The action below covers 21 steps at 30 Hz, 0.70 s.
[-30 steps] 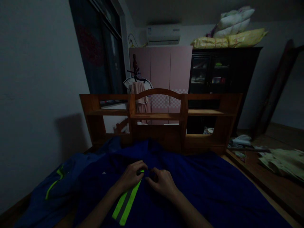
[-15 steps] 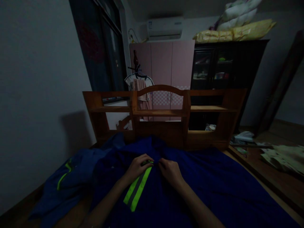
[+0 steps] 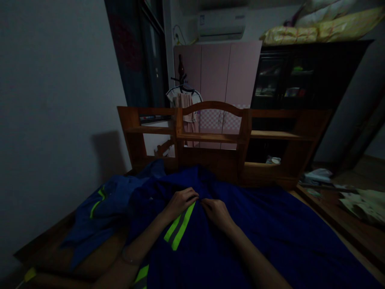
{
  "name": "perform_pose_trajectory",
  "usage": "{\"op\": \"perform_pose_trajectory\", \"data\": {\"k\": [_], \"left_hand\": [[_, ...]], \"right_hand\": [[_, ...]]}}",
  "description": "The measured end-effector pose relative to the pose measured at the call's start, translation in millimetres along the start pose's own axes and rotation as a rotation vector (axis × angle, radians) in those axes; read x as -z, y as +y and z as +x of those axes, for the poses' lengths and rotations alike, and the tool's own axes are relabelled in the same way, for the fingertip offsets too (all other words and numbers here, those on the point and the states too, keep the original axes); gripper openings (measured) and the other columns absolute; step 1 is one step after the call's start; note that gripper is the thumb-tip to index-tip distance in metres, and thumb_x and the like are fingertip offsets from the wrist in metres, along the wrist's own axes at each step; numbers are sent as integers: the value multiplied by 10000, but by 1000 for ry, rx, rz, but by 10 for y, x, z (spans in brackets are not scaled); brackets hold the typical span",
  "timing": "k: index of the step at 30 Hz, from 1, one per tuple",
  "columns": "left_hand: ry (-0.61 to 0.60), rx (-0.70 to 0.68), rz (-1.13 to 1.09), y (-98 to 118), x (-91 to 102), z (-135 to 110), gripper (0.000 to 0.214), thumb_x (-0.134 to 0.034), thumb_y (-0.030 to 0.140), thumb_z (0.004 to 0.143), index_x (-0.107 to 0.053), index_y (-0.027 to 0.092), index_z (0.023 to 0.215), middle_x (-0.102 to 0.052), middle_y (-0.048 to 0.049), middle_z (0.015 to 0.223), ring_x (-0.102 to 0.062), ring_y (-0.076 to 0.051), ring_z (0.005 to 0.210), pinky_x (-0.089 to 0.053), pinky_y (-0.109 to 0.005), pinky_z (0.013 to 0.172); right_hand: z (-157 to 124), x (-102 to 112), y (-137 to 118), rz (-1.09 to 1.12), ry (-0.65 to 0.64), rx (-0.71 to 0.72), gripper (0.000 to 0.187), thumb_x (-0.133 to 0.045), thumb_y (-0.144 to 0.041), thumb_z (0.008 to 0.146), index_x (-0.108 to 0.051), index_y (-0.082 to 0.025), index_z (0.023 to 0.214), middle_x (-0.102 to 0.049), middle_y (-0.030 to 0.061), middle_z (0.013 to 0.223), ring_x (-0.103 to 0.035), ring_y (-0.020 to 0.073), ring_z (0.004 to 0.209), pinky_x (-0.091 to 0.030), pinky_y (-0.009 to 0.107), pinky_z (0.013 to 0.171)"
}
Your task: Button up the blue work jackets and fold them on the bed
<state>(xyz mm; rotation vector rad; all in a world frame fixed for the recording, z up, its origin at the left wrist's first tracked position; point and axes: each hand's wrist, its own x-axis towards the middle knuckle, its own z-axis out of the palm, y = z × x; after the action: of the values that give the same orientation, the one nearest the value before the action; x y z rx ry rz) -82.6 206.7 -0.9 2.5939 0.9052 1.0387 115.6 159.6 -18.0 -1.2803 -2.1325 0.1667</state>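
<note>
Low in the view, at about six o'clock, a dark blue jacket (image 3: 270,233) lies spread over a bed or platform, reaching from the bottom edge up to the foot of a wooden shelf unit (image 3: 210,138). The left hand (image 3: 180,200) and the right hand (image 3: 217,210) meet at the middle of the jacket, almost touching. Both have fingers curled tight, pinching a fold of the cloth. The left hand grips at the top end of a yellow-green stripe (image 3: 179,225), which runs from it toward seven o'clock. A small pale mark sits on the jacket just at nine o'clock of the left hand (too dim to read).

At nine o'clock of the hands lies a second, lighter blue garment (image 3: 104,202), crumpled, with its own thin green stripe.

At twelve o'clock, on the far wall, hangs an air conditioner (image 3: 221,25). It has a small sticker at its left end, but the writing is too small to make out. Below it stands a pink wardrobe (image 3: 216,72), doors closed, with clothes on a hanger (image 3: 185,104) in front.

At two o'clock a dark cabinet (image 3: 337,80) with glass doors holds small things on its shelves, too murky to name; bundled bedding (image 3: 319,30) rests on top. The shelf unit's lower right compartment holds a small pale round thing (image 3: 273,160). At four o'clock, papers (image 3: 361,204) lie on the floor.
</note>
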Motion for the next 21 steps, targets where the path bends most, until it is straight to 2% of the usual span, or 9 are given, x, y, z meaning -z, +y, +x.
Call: {"op": "perform_pose_trajectory", "data": {"k": [5, 12, 16, 21], "left_hand": [[-7, -21, 49, 13, 11, -13, 183, -515, 258, 885, -645, 227, 1009, -629, -16, 962, -607, -132, 886, -458, -229, 798], [94, -94, 265, 85, -47, -28, 213, -464, 206, 897, -624, 199, 1037, -626, -41, 935, -596, -151, 897, -464, -266, 812], [105, -106, 323, 89, -77, -30, 210, -452, 201, 903, -614, 189, 1036, -636, -42, 945, -589, -162, 924, -457, -288, 840], [120, -47, 225, 95, -68, -17, 193, -487, 198, 886, -627, 217, 1017, -649, -20, 965, -588, -154, 948, -455, -272, 835]], "right_hand": [[-6, -27, 17, 0, 20, 12, 246, -404, -267, 955, -647, -228, 966, -704, 29, 914, -655, 157, 846, -402, 201, 715], [10, -31, 25, 17, 76, 15, 273, -418, -265, 952, -637, -250, 1115, -689, 29, 1041, -647, 156, 916, -431, 209, 802], [7, -8, -23, 18, 76, 7, 269, -411, -265, 955, -648, -242, 1080, -694, 29, 1015, -646, 154, 912, -431, 206, 795], [0, 15, -94, -26, 94, -22, 261, -397, -298, 963, -649, -234, 980, -702, 23, 941, -650, 154, 868, -410, 206, 737]]}}
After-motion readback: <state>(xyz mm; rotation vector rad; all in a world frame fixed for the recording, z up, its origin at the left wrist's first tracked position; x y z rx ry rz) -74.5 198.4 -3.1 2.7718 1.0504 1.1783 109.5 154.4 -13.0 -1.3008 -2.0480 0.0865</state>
